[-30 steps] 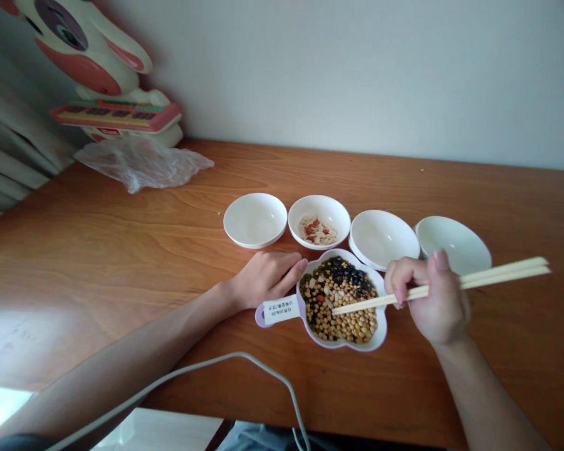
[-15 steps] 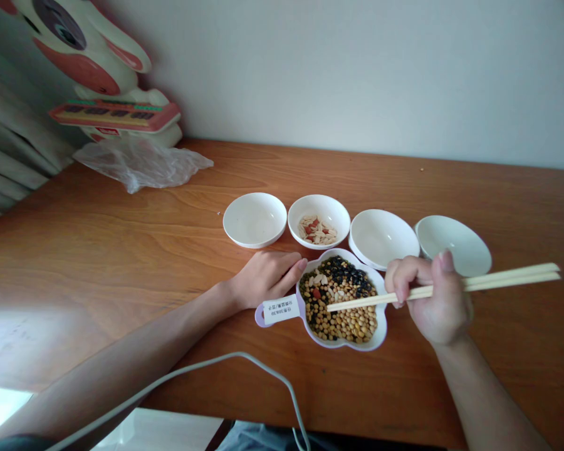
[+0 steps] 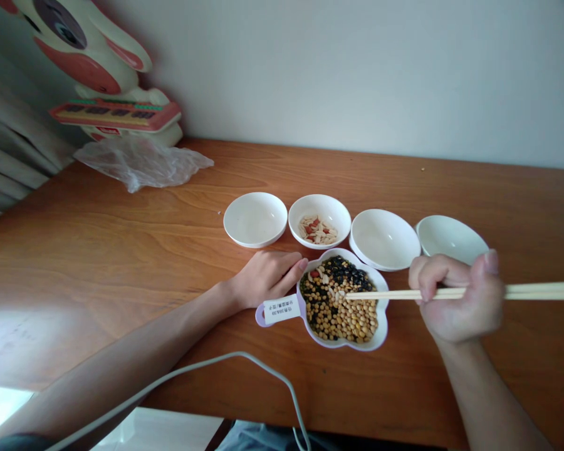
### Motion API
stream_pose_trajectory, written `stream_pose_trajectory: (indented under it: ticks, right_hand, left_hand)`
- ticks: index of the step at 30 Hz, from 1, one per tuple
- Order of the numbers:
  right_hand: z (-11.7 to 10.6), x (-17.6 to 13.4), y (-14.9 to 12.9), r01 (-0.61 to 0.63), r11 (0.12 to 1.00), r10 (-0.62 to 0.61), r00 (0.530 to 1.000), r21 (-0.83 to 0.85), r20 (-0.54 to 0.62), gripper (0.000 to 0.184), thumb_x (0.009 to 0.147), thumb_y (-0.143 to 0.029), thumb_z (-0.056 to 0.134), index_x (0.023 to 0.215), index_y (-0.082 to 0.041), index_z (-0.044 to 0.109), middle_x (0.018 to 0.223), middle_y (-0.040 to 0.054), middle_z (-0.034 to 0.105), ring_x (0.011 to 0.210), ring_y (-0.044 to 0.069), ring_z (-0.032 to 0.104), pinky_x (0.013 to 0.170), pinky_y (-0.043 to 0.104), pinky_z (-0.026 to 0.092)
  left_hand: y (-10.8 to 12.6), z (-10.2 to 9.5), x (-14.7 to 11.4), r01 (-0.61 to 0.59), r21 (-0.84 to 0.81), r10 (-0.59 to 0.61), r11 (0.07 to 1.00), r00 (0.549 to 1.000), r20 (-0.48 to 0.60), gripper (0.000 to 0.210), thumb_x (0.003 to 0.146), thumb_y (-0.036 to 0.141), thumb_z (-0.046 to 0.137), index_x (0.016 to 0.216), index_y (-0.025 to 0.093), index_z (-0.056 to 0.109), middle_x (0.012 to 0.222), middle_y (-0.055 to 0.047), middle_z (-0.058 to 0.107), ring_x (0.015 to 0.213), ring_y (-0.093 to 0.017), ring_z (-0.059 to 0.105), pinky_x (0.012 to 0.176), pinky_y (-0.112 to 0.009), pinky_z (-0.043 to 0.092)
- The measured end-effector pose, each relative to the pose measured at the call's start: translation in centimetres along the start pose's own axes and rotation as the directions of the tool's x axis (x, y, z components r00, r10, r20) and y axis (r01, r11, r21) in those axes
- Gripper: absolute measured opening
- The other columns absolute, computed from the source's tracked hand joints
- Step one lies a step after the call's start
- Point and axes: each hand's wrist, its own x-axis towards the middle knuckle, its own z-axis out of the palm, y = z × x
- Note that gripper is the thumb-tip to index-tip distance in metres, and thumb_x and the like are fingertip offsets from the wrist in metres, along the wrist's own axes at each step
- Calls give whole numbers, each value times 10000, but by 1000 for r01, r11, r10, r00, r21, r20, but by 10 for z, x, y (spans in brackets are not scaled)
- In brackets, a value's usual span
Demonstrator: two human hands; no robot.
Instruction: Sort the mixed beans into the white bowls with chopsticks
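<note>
The left hand [image 3: 269, 275] and right hand [image 3: 465, 307] were bare; a dark sleeve [image 3: 19, 443] showed at lower left, and blue-grey cloth [image 3: 256, 436], perhaps trousers, at the bottom.

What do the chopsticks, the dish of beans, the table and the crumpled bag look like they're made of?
Chopsticks: probably bare wood or bamboo, pale and fairly matte.
Dish: likely plastic, smooth and moulded-looking, with lilac edging.
Table: wood or veneer, satin finish, showing grain and a pale glare.
Bag: thin plastic film, see-through and wrinkled.
</note>
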Motion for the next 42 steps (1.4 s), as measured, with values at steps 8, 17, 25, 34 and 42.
stream_pose_trajectory:
  ticks: [8,17,25,34,42]
  right_hand:
    - [11,-5,8,-30,998,33,997,-47,69,690,1066,-597,294,627,-205,655,563,38,581,527,162,535,527,341,383]
    - [4,-1,1,-66,994,57,993,88,105,708,1066,-537,288,487,-228,554,412,15,436,431,150,444,486,343,320]
    - [12,-4,7,12,1000,-11,998,-12,64,672,1062,-592,327,625,-209,663,549,34,575,534,163,541,519,336,383]
    - [6,-5,8,-63,997,68,990,-45,123,701,1071,-566,288,554,-217,607,485,28,521,493,159,499,510,344,354]
    - [7,0,4,-26,999,25,999,41,26,685,1048,-632,272,658,-216,652,582,40,574,532,169,510,513,337,370]
  left_hand:
    - [1,0,1,8,4,-8,1000,1000,4,411,1121,354,303,786,187,472,705,9,558,603,-114,457,620,-294,338]
    - [1,-1,1,14,-4,-14,1000,1000,8,412,1121,354,300,788,185,473,720,7,562,620,-115,464,637,-292,344]
    - [1,-1,2,5,-6,-5,1000,1000,12,409,1119,343,301,790,184,484,722,3,578,616,-114,473,630,-287,352]
    - [2,-1,1,10,7,-10,1000,1000,12,414,1120,346,298,786,184,483,724,2,583,615,-113,475,629,-288,348]
    - [1,0,2,-18,38,19,999,1000,-8,416,1116,339,315,771,184,488,680,12,558,571,-108,448,596,-297,318]
